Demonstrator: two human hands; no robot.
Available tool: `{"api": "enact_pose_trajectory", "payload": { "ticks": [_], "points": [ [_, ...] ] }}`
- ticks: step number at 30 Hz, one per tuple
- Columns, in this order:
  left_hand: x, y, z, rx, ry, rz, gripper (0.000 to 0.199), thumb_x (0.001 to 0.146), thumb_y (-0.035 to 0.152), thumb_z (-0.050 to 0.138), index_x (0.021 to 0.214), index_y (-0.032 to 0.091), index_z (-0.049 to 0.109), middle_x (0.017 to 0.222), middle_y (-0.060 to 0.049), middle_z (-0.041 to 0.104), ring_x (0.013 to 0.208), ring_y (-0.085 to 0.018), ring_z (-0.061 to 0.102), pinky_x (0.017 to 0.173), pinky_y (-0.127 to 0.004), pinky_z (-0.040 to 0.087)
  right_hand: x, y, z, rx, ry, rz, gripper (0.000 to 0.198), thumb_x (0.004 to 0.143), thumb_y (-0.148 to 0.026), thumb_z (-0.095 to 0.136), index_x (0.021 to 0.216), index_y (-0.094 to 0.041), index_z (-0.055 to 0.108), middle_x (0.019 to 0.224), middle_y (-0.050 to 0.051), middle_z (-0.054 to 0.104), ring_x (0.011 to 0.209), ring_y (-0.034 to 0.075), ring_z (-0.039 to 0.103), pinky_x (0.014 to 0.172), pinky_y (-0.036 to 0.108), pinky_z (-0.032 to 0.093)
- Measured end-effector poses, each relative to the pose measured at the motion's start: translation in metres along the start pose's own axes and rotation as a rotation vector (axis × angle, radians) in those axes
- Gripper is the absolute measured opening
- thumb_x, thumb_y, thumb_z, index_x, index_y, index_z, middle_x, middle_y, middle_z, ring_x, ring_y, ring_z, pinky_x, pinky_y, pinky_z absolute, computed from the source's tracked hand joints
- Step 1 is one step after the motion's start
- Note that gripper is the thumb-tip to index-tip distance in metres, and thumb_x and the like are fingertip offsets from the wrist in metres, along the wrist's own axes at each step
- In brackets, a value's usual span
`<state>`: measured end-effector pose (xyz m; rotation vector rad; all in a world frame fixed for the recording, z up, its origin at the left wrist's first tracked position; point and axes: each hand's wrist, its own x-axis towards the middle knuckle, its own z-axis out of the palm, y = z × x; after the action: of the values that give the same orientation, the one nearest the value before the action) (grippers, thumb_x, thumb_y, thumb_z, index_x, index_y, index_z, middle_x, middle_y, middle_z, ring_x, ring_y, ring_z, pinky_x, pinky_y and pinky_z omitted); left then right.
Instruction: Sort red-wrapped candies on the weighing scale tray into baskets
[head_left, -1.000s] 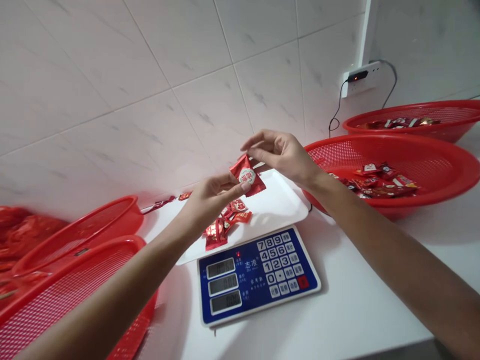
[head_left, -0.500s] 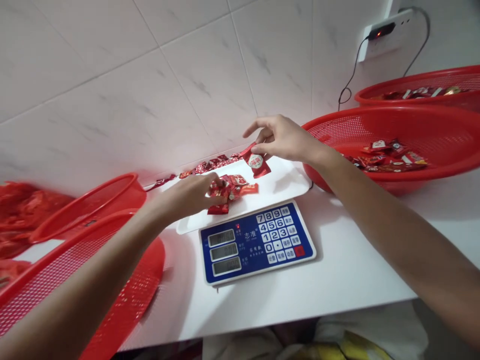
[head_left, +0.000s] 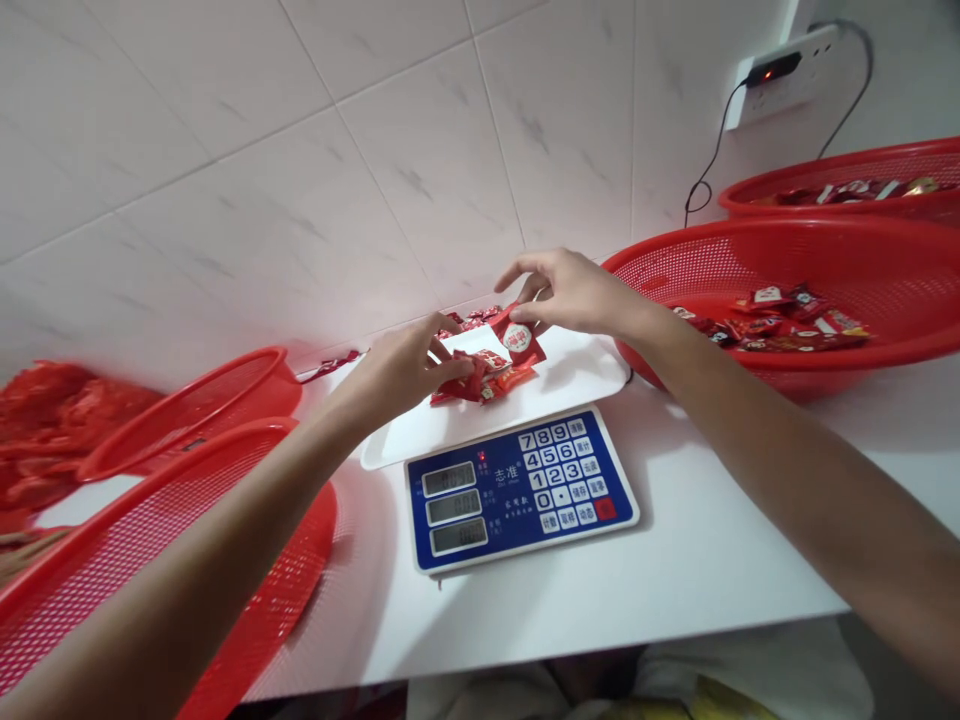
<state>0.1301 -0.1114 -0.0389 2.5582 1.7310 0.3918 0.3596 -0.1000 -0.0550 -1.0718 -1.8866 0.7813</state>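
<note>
A white electronic scale with a blue keypad panel [head_left: 521, 490] stands on the table, its white weighing tray [head_left: 577, 385] behind the panel. A small heap of red wrapped candies [head_left: 514, 380] lies on the tray. My left hand [head_left: 409, 368] is over the heap's left side, thumb and fingers closed on a red wrapped candy [head_left: 474, 382], partly hidden by the fingers. My right hand [head_left: 574, 290] pinches another red wrapped candy with a round white label [head_left: 517, 338] by its upper end, just above the heap.
On the right, a red mesh basket [head_left: 795, 235] holds several wrapped candies, with a second basket [head_left: 847, 160] behind. More red baskets [head_left: 202, 405] and red bags [head_left: 67, 420] are on the left. Candies [head_left: 476, 318] lie along the wall. A cable hangs from a socket [head_left: 787, 80].
My left hand has risen slightly off the heap, toward the right hand, with a candy between its fingers. My right hand still holds the labelled candy, now slightly lower. The camera view has shifted a little.
</note>
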Motion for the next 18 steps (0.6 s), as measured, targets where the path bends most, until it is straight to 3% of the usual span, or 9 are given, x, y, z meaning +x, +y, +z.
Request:
{"api": "enact_pose_trajectory", "payload": {
  "ticks": [3, 9, 18],
  "points": [
    [0.000, 0.001, -0.005, 0.030, 0.043, 0.036, 0.042, 0.082, 0.040, 0.068, 0.120, 0.021, 0.064, 0.108, -0.010, 0.072, 0.093, -0.026, 0.067, 0.079, -0.037, 0.052, 0.002, 0.005, 0.003, -0.035, -0.061, 0.022, 0.030, 0.081, -0.006, 0.066, 0.110, -0.011, 0.068, 0.079, 0.004, 0.070, 0.069, 0.015, 0.068, 0.066, 0.026, 0.058],
    [-0.003, 0.011, -0.014, -0.014, 0.061, -0.001, 0.036, 0.079, 0.035, 0.073, 0.112, 0.023, 0.068, 0.099, -0.006, 0.073, 0.090, -0.023, 0.068, 0.080, -0.036, 0.052, 0.000, 0.002, 0.003, -0.034, -0.036, 0.010, 0.031, 0.082, -0.006, 0.067, 0.112, -0.010, 0.067, 0.079, 0.005, 0.071, 0.067, 0.014, 0.067, 0.063, 0.024, 0.058],
    [-0.003, 0.010, -0.010, -0.024, 0.059, 0.028, 0.034, 0.080, 0.039, 0.072, 0.110, 0.023, 0.068, 0.100, -0.006, 0.073, 0.091, -0.024, 0.069, 0.079, -0.035, 0.052, -0.001, 0.000, 0.001, -0.041, -0.023, 0.007, 0.031, 0.082, -0.008, 0.068, 0.112, -0.012, 0.067, 0.079, 0.004, 0.071, 0.064, 0.013, 0.065, 0.062, 0.024, 0.056]
  ]
}}
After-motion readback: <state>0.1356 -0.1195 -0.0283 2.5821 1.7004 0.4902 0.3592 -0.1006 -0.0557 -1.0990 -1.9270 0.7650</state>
